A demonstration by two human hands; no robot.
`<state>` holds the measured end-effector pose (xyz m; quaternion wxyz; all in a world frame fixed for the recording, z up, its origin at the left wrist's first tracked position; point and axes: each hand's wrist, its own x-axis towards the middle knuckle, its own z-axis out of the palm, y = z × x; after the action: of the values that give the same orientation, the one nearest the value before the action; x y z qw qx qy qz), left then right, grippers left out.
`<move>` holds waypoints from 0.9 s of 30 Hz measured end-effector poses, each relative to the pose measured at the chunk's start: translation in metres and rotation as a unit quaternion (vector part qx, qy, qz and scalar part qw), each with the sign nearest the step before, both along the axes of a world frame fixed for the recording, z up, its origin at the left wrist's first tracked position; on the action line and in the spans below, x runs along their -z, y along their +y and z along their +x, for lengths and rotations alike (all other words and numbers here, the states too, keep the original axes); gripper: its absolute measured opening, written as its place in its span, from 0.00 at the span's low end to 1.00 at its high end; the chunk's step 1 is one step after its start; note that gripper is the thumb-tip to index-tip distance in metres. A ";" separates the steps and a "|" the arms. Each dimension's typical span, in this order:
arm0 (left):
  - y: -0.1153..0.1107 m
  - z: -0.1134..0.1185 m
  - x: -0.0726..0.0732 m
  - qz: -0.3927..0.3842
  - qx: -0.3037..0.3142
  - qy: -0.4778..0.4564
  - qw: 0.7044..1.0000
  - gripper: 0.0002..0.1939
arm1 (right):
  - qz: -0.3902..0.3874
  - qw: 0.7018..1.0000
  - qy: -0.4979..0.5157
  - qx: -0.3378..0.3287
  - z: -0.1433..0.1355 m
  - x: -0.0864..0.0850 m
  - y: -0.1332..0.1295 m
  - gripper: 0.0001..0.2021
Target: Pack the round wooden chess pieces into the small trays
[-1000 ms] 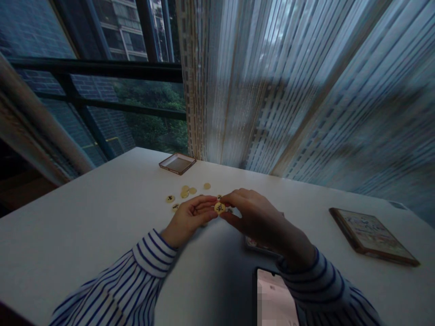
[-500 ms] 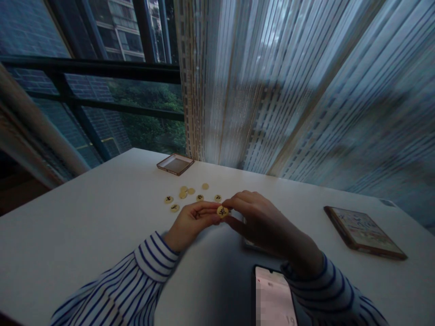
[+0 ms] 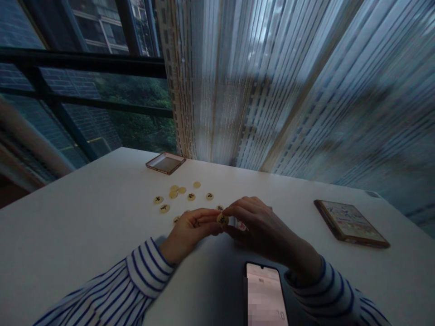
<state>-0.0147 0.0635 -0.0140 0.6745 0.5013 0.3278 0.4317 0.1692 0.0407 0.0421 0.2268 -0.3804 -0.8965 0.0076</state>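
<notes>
A round, pale Chinese chess piece with a black character is upright between my two hands, its marked face towards me. My left hand is closed on its left side, fingers stretched along behind it. From the right, the thumb and forefinger of my right hand pinch the same disc. Under the right hand shows a red-marked piece, partly covered. Black-marked pieces and plain-side-up pieces lie scattered just beyond my hands. Two more, close to my fingers, are partly hidden.
An open shallow box part stands at the table's far left. On the right lies a flat box with a printed top. A lit phone is near me, beside my right sleeve. Curtains and a window border the white table.
The view has turned a little to the right, so the table's things appear further left. Both hands keep the piece between them. More pieces, one red-marked, now show around my hands.
</notes>
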 end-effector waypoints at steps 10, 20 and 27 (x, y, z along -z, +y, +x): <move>-0.003 0.001 0.000 0.005 0.006 -0.002 1.000 0.14 | 0.009 1.000 0.000 -0.010 0.003 0.002 0.000 0.11; -0.003 0.002 0.001 0.000 0.006 0.023 1.000 0.18 | -0.008 0.999 -0.026 -0.021 0.004 0.001 -0.001 0.10; -0.002 0.002 -0.002 -0.002 -0.015 0.078 0.997 0.18 | -0.008 0.999 -0.037 0.026 0.020 -0.009 0.003 0.07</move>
<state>-0.0128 0.0616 -0.0121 0.6408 0.5276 0.3879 0.4007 0.1894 0.0439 0.0508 0.1907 -0.4056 -0.8939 -0.0051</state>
